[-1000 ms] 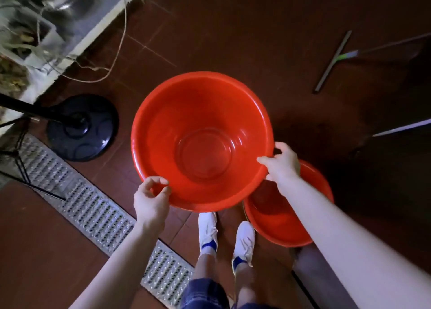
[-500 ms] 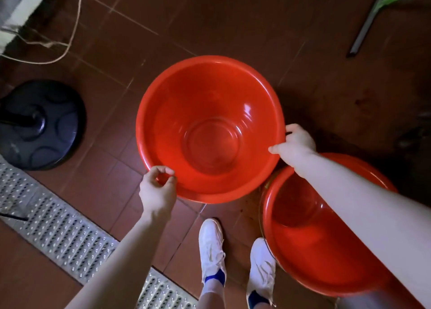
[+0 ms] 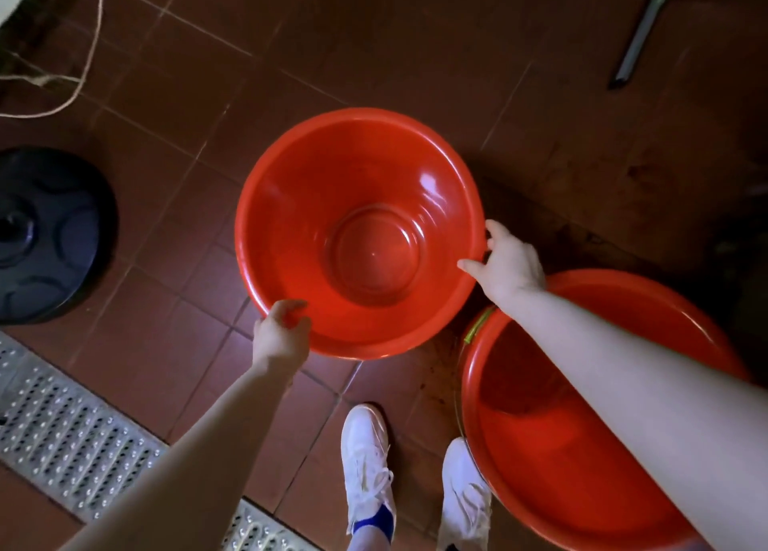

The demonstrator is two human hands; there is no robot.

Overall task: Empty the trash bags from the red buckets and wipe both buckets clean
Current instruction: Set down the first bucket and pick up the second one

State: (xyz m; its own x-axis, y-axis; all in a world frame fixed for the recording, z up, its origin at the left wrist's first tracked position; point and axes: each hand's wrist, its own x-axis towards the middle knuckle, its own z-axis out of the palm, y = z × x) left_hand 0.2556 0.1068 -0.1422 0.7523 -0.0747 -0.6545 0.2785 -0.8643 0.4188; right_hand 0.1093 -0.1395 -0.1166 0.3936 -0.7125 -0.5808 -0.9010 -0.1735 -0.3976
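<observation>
**1 red bucket gripped at the rim by 2 hands**

The left hand (image 3: 280,336) is curled over the lower-left rim of a red bucket (image 3: 370,255), with the edge pinched between thumb and fingers. The right hand (image 3: 505,265) is clasped on the right rim of the same bucket, with the thumb laid against the inner wall. This bucket is seen at the centre of the frame, mouth up, its glossy inside and round bottom in full view. Whether it is set on the tiled floor (image 3: 199,143) cannot be told.

A second red bucket (image 3: 536,459) is seen at the lower right, just beside the first and partly covered by the right forearm. A green strip (image 3: 478,328) is caught at its upper-left rim. 2 white shoes (image 3: 365,467) are planted at the bottom centre, the right one just beside the second bucket.

A perforated metal grate (image 3: 62,426) is laid across the lower left. A black round base (image 3: 45,234) is seen at the left edge, a pale cord (image 3: 89,30) at the upper left, and a long-handled tool (image 3: 640,35) at the upper right.
</observation>
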